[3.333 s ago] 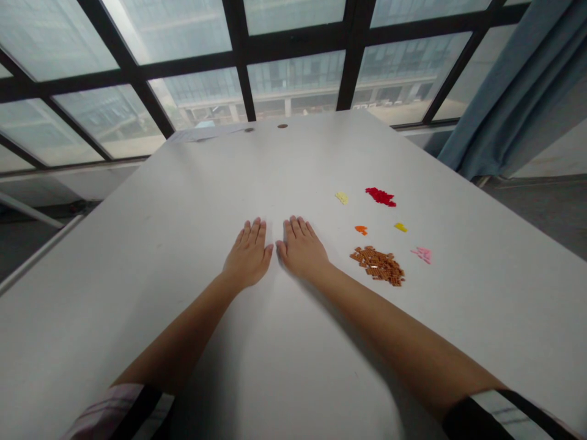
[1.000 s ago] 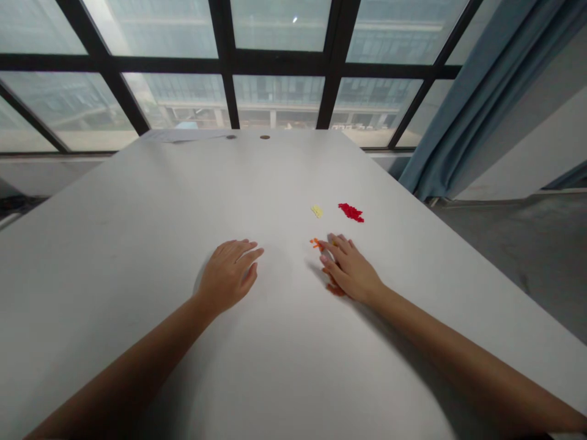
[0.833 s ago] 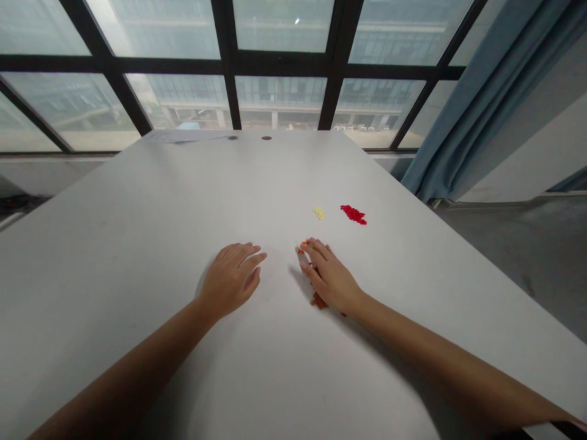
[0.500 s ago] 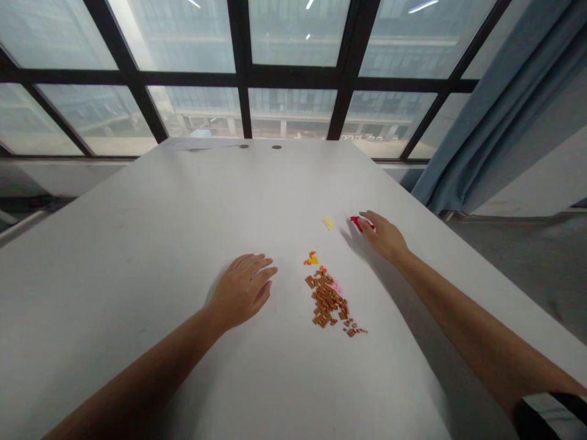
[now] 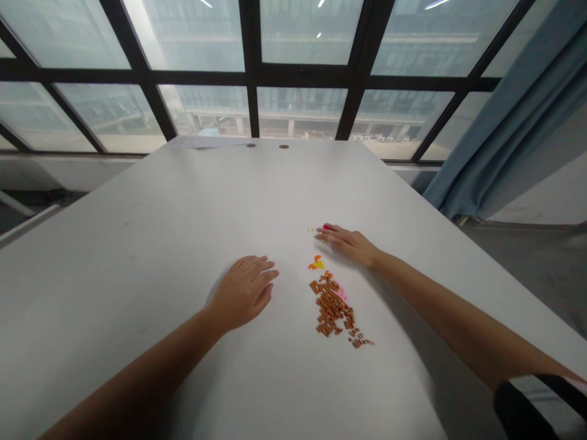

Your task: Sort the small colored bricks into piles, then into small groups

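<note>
My right hand [image 5: 348, 242] lies low over the table with its fingers stretched to the left. Small red pieces [image 5: 326, 226] peek out at its fingertips, partly covered by them. Just beyond the fingertips are a few pale yellow pieces [image 5: 312, 230], also partly hidden. Nearer to me sits a small group of orange and yellow pieces [image 5: 316, 263]. Below that spreads a pile of small brown building-block pieces [image 5: 334, 307], with pink pieces [image 5: 340, 291] along its right side. My left hand [image 5: 242, 292] rests on the table left of the pile, fingers apart and loosely bent, holding nothing.
The white table [image 5: 151, 256] stretches away to a window with dark frames [image 5: 302, 74]. Two small round dark spots [image 5: 284, 146] and a paper-like sheet [image 5: 197, 143] are at its far edge. A blue curtain [image 5: 486, 140] hangs at the right.
My right hand has swept left, and the red and pale yellow pieces have shifted left with it. My left hand stays in place. The view has turned slightly.
</note>
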Demonstrator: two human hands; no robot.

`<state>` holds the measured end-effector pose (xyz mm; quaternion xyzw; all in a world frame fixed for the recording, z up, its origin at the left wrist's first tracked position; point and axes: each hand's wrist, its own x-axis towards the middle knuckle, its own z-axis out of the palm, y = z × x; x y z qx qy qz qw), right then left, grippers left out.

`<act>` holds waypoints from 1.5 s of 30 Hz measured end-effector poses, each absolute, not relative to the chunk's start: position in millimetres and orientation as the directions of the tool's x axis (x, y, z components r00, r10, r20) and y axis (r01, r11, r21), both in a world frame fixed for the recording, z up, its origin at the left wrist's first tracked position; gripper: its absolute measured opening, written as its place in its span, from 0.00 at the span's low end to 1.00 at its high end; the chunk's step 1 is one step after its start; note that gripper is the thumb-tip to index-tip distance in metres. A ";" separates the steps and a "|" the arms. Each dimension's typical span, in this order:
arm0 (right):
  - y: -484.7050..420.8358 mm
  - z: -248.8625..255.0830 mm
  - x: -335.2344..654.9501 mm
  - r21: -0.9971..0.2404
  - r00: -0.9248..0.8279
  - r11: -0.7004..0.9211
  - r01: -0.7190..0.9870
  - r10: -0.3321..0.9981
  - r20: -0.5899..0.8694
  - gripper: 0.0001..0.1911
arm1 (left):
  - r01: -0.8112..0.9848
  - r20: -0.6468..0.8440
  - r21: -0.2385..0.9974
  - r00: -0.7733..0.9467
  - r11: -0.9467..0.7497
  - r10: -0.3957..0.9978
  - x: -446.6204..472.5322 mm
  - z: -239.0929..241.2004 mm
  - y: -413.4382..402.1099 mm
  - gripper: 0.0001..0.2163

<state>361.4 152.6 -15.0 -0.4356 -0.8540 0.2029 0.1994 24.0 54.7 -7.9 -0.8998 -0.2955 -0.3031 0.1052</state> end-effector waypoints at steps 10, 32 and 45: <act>44.9 10.7 343.7 -0.627 -0.609 0.578 0.521 0.767 0.201 0.25 | 0.601 0.593 0.017 0.638 -0.799 0.492 21.6 -8.9 55.0 0.10; 52.8 -18.9 291.4 -0.437 -0.466 0.529 0.728 0.848 0.252 0.28 | 0.669 0.555 0.127 0.564 -0.732 0.612 18.7 -9.7 56.1 0.12; 87.3 -1.7 308.6 -0.617 -0.307 0.474 0.628 0.879 0.364 0.22 | 0.657 0.542 0.210 0.539 -0.724 0.645 18.9 -9.9 55.4 0.12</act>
